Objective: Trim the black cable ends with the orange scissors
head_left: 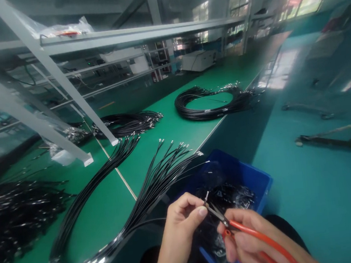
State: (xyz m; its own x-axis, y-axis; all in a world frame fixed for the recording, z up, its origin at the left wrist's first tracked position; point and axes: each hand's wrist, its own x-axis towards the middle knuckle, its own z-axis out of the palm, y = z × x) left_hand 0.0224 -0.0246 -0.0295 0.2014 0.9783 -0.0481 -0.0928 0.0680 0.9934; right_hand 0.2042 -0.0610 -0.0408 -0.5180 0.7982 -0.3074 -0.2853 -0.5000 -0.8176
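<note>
The left hand (182, 221) is closed, thumb and fingertips pinching the end of a thin black cable (206, 199), while the right hand (249, 235) is wrapped around scissors (267, 240). Largest is the smooth, matte green counter (162, 131), with a pale grey metal rack (139, 35) standing over it. A glossy, tangled heap of black cables (17, 221) covers its left side. Nearer the hands, a long bundle (81, 197) bends into an open U, its strands fanning out to small silvery tips; clear, shiny wrapping seems to band its lower bend. Farther back lie a round coil (205, 113) and a flatter bundle (130, 124). A blue plastic bin (263, 178) sits below the hands, with dark, glinting pieces inside too jumbled to tell apart. The forearms hide part of the bin, the heap is cut off by the left edge, and the far room blurs. The scissors' slim metal blades, slightly parted, are at the cable end beside the left fingertips; their orange, rubbery-looking handles pass through the right hand's curled fingers, partly hidden.
</note>
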